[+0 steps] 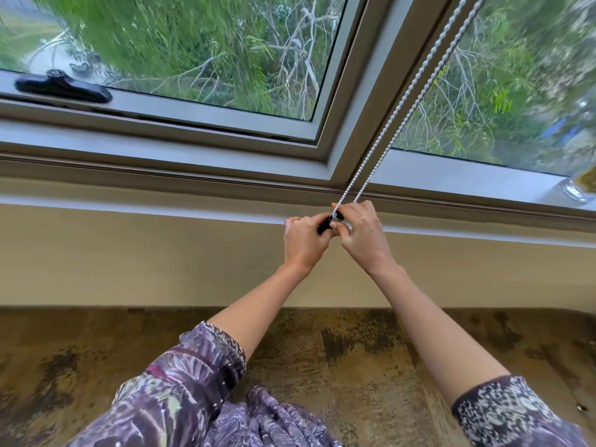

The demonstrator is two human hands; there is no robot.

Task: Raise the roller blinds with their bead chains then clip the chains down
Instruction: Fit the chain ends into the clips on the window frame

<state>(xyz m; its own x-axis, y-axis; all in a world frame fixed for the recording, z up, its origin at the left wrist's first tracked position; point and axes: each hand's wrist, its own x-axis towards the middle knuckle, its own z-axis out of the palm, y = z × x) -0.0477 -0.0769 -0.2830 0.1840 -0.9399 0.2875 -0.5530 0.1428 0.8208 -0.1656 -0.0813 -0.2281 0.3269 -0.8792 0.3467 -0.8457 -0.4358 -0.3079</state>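
A white bead chain [416, 95] runs as two strands from the top right down along the window frame to the sill. Its lower end meets a small black clip [325, 224] at the sill's front edge. My left hand [303, 241] is closed around the clip from the left. My right hand [362, 233] pinches the chain's bottom loop at the clip's top, fingers bent over it. The two hands touch each other. No blind fabric is in view.
A black window handle [63, 85] lies on the left sash frame. A glass jar [577, 188] stands on the sill at the far right. Below the beige wall [129, 253] is a mottled brown counter [371, 356]. Foliage fills the panes.
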